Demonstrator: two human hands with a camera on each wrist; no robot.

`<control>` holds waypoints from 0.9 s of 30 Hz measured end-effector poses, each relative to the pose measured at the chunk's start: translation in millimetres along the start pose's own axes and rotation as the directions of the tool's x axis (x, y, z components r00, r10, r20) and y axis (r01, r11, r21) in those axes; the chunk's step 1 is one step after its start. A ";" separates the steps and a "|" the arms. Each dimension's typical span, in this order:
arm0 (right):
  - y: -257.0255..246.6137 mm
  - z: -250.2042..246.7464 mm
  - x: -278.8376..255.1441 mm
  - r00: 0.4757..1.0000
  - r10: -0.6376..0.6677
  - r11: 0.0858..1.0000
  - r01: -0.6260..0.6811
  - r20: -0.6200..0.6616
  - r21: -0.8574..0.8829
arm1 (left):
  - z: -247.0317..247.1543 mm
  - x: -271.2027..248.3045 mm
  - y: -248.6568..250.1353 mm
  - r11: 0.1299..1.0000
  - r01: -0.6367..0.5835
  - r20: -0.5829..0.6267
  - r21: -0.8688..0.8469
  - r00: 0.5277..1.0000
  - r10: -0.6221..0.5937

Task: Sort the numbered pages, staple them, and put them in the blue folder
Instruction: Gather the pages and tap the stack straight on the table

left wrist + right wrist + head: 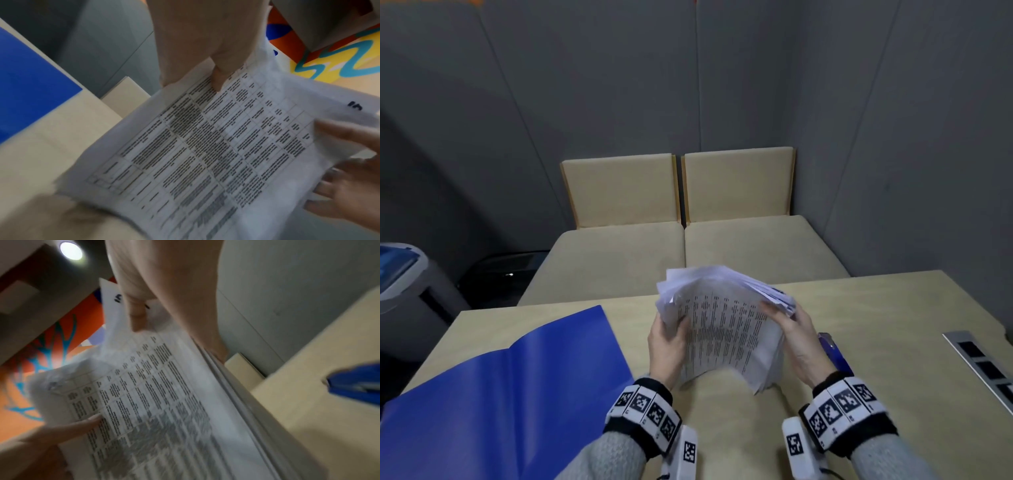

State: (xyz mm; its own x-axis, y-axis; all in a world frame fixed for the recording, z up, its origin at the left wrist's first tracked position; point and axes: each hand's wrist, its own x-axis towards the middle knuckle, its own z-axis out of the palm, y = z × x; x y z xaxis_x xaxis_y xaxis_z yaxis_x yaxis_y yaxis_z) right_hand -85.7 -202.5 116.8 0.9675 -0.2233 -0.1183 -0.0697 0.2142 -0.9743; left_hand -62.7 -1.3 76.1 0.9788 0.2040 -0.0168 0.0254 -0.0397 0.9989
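L hand [666, 346] & R hand [799, 337] fingers pinching limp printed pages [726, 329]; glossy blue folder [500, 387] open.

You wear grey knit sleeves [607, 455]. Each wrist carries a black band [643, 413] ringed with white tiles printed with black square codes, and a white block [796, 445] bearing one more code sits beside each band.

The room was dim and evenly lit, and the head view bent straight lines at its edges. A round white ceiling lamp [71, 251] glared in the right wrist view. Both wrist views were smeared, and the stack of white printed paper sheets [205, 146] was unreadable.
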 end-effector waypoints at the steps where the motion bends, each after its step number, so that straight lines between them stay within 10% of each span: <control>1: -4.6 -2.4 -0.1 0.996 -0.053 0.994 0.046 -0.065 -0.104 | -1.1 1.1 5.3 0.997 -0.045 -0.001 0.055 0.999 0.045; 4: -33.6 -13.6 -1.3 0.925 -0.377 0.748 0.272 -0.051 -0.605 | -5.6 6.8 30.7 0.910 -0.304 0.117 0.282 0.952 0.282; 7: -58.3 -3.5 -2.0 0.921 -0.297 0.433 0.366 0.253 -0.823 | 2.0 13.6 60.6 0.631 -0.604 0.360 0.487 0.797 0.485; 11: -57.1 2.4 5.7 0.967 -0.211 0.862 0.254 0.146 -0.439 | 22.5 13.9 81.9 0.321 -0.746 0.556 0.583 0.655 0.512; 14: -42.1 -7.6 0.2 0.976 -0.130 0.956 0.170 0.172 -0.241 | 14.5 18.0 74.8 0.287 -0.779 0.618 0.557 0.620 0.483; 17: -17.5 -20.8 -7.0 0.985 -0.126 0.959 0.152 0.121 -0.240 | -12.9 25.9 59.1 0.214 -0.676 0.589 0.705 0.726 0.355; 19: -3.9 -33.4 -6.7 0.995 -0.094 0.984 0.096 0.025 -0.153 | -38.8 32.6 46.4 0.280 -0.510 0.451 0.813 0.856 0.251; 23: 4.1 -44.9 -1.1 0.999 -0.032 0.999 0.032 -0.023 0.015 | -72.4 37.4 35.6 0.937 -0.071 0.179 0.343 0.984 0.009; 27: 0.4 -35.8 8.7 0.996 -0.076 0.986 0.070 0.034 0.154 | -67.3 25.1 38.7 0.993 0.034 0.134 -0.109 0.991 -0.019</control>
State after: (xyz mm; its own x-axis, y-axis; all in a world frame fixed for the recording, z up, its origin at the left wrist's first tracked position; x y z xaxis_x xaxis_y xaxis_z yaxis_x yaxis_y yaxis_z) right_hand -86.0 -238.5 108.6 0.9778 -0.2061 -0.0371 0.0364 0.3415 -0.9392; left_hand -50.8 68.2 117.3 0.9966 0.0714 -0.0419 0.0366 0.0739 0.9966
